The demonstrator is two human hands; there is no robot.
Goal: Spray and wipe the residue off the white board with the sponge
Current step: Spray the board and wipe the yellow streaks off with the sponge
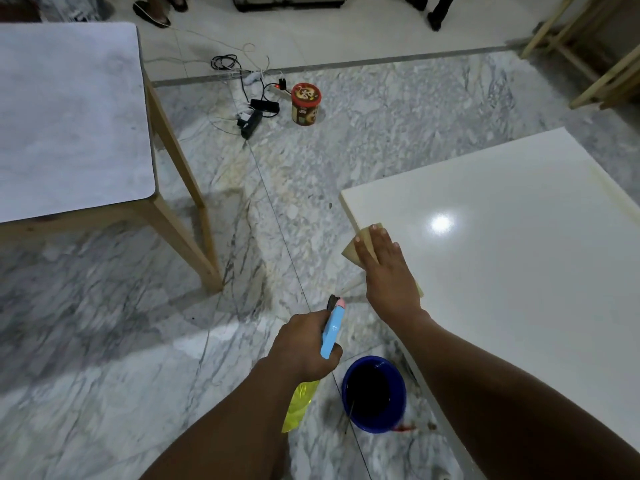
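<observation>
The white board (519, 271) lies flat at the right, glossy, with a light glare on it. A tan sponge (360, 245) sits at its left edge, partly overhanging. My right hand (386, 271) presses flat on the sponge with straight fingers. My left hand (304, 344) grips a spray bottle (330, 332) with a light blue head and yellow body, held over the floor left of the board, nozzle pointing away from me.
A blue bucket (374, 393) with dark liquid stands on the marble floor below the board's edge. A wooden-legged table (69, 116) stands at left. Cables and a power strip (256, 109) and a red tin (305, 103) lie on the floor beyond. Wooden frames (588, 46) stand far right.
</observation>
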